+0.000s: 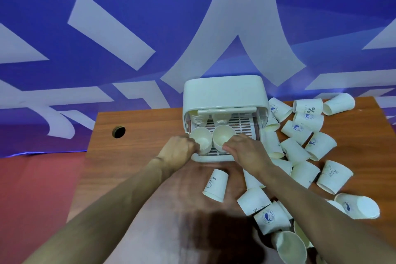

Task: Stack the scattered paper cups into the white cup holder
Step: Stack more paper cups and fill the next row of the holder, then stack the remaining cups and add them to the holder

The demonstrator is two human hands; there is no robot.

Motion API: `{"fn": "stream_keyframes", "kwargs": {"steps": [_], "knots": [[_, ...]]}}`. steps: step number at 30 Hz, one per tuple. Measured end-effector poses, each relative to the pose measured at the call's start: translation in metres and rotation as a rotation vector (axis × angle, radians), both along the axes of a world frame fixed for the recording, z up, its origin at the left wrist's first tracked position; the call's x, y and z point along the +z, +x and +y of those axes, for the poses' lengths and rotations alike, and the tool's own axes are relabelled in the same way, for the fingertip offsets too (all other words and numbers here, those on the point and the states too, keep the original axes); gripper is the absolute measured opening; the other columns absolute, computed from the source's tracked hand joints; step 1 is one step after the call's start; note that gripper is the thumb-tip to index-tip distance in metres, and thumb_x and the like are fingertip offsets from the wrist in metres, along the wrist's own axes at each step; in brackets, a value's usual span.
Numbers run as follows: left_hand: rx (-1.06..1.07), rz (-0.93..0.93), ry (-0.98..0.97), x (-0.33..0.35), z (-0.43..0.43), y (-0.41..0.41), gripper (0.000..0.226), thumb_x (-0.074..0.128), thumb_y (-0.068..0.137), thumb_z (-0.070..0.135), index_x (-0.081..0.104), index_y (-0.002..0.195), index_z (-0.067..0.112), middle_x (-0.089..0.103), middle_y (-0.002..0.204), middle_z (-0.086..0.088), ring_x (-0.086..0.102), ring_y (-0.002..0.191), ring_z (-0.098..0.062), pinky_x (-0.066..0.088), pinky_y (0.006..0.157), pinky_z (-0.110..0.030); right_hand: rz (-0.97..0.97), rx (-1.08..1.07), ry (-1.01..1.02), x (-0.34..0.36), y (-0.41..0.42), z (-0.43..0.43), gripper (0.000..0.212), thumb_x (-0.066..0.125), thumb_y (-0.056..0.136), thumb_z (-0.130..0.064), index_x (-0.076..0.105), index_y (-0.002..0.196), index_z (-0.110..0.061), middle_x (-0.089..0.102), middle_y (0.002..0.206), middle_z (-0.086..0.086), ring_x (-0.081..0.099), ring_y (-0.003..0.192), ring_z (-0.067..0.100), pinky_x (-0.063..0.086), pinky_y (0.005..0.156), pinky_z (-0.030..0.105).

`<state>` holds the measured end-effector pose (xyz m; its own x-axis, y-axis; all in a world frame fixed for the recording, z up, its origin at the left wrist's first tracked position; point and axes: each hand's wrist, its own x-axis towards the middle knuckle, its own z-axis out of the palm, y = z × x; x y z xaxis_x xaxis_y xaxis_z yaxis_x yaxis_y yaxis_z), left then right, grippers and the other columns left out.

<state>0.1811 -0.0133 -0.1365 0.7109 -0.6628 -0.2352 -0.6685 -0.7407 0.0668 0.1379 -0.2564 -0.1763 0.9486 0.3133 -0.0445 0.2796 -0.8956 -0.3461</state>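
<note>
The white cup holder [225,94] is set at the far middle of a wooden table [139,126], its hood raised at the back and its slatted tray open towards the viewer. Two paper cups are seen mouth-up in the front row of the tray, side by side and touching. The left cup [201,138] is gripped by the left hand [181,150], whose fingers are curled against its near left wall. The right cup [222,135] is held low on its near wall by the right hand [244,149], fingers bent round it. Further cups [199,121] are seen behind them under the hood; how they are seated cannot be told.

Just in front of the holder, between the two forearms, a single printed cup [215,185] is lying tilted on the table. The right side of the table is covered by a loose heap of cups [296,128], most tipped on their sides; some are pressed against the holder's right wall and some are crossed by the right forearm. More cups [270,217] are piled at the near right corner. A round cable hole [118,132] is cut in the table left of the holder. A blue backdrop [107,28] with large white shapes is hung behind, and a red floor [32,178] is seen at the left.
</note>
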Motion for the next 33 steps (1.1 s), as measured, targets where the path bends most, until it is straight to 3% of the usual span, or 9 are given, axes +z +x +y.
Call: {"fn": "stream_keyframes", "kwargs": {"steps": [6,9,13,17,22,25,28,30,33], "knots": [[0.051,-0.018,-0.019,-0.005,-0.005,-0.004,0.018,0.049,0.093,0.022,0.067,0.094,0.021,0.070,0.093,-0.001,0.058,0.090,-0.026,0.043,0.062,-0.034,-0.056,-0.032,-0.017,0.003,0.002,0.013,0.023,0.051,0.099,-0.038,0.070,0.101,-0.026,0.066,0.095,-0.005,0.059,0.092,0.020,0.039,0.064,0.029],[0.063,-0.078,0.036,-0.010,-0.005,-0.009,0.023,0.045,0.097,0.033,0.064,0.091,0.021,0.067,0.094,0.003,0.055,0.098,-0.021,0.043,0.061,-0.033,-0.087,0.011,-0.153,0.007,-0.003,0.014,0.023,0.066,0.086,-0.043,0.069,0.090,-0.021,0.066,0.085,-0.006,0.061,0.081,0.019,0.037,0.054,0.027],[0.075,-0.091,0.062,-0.012,-0.009,-0.004,0.023,0.049,0.097,0.032,0.066,0.093,0.017,0.068,0.094,0.001,0.055,0.098,-0.025,0.045,0.068,-0.032,-0.104,0.003,-0.242,0.013,0.002,0.010,0.018,0.085,0.064,-0.025,0.068,0.069,-0.021,0.061,0.063,-0.006,0.059,0.057,0.017,0.030,0.043,0.023],[0.111,-0.121,0.036,-0.008,-0.012,0.009,0.016,0.053,0.095,0.024,0.066,0.091,0.016,0.066,0.090,0.002,0.054,0.097,-0.022,0.043,0.056,-0.031,-0.138,-0.044,-0.228,0.015,0.008,-0.011,0.017,0.081,0.070,-0.021,0.064,0.067,-0.019,0.058,0.061,-0.004,0.057,0.050,0.020,0.029,0.043,0.023],[0.148,-0.068,-0.029,-0.010,-0.008,0.020,0.024,0.053,0.095,0.032,0.068,0.090,0.014,0.066,0.090,0.001,0.052,0.100,-0.023,0.051,0.064,-0.038,-0.118,-0.184,-0.252,0.018,0.022,-0.036,0.025,0.084,0.064,-0.009,0.060,0.066,-0.013,0.057,0.060,0.002,0.056,0.042,0.025,0.033,0.039,0.024],[0.137,-0.046,-0.098,-0.011,-0.003,0.016,0.021,0.060,0.091,0.028,0.067,0.082,0.012,0.066,0.082,-0.002,0.055,0.091,-0.026,0.051,0.057,-0.039,-0.044,-0.236,-0.217,0.014,0.037,-0.033,0.026,0.073,0.068,0.006,0.065,0.087,-0.010,0.066,0.080,0.009,0.062,0.055,0.032,0.044,0.044,0.031],[0.114,-0.064,-0.139,-0.013,0.001,0.010,0.015,0.067,0.087,0.024,0.067,0.077,0.012,0.066,0.078,-0.001,0.057,0.085,-0.027,0.049,0.051,-0.037,-0.037,-0.279,-0.119,-0.001,0.047,-0.029,0.037,0.050,0.082,0.005,0.061,0.113,-0.012,0.065,0.105,0.011,0.064,0.077,0.035,0.035,0.059,0.028],[0.091,-0.090,-0.152,-0.013,0.004,0.008,0.014,0.069,0.086,0.022,0.067,0.076,0.012,0.065,0.076,-0.001,0.058,0.083,-0.026,0.047,0.047,-0.035,0.061,-0.321,-0.021,-0.010,0.053,-0.027,0.021,0.043,0.092,-0.002,0.060,0.099,-0.012,0.059,0.093,0.009,0.054,0.072,0.023,0.029,0.057,0.012],[0.095,-0.066,-0.189,-0.013,0.005,0.009,0.013,0.069,0.085,0.021,0.066,0.077,0.011,0.065,0.077,-0.001,0.058,0.083,-0.027,0.046,0.044,-0.035,0.138,-0.342,0.041,-0.017,0.067,-0.028,0.033,0.040,0.096,-0.006,0.042,0.068,-0.024,0.043,0.072,-0.003,0.038,0.060,0.010,0.031,0.053,-0.001]]}}
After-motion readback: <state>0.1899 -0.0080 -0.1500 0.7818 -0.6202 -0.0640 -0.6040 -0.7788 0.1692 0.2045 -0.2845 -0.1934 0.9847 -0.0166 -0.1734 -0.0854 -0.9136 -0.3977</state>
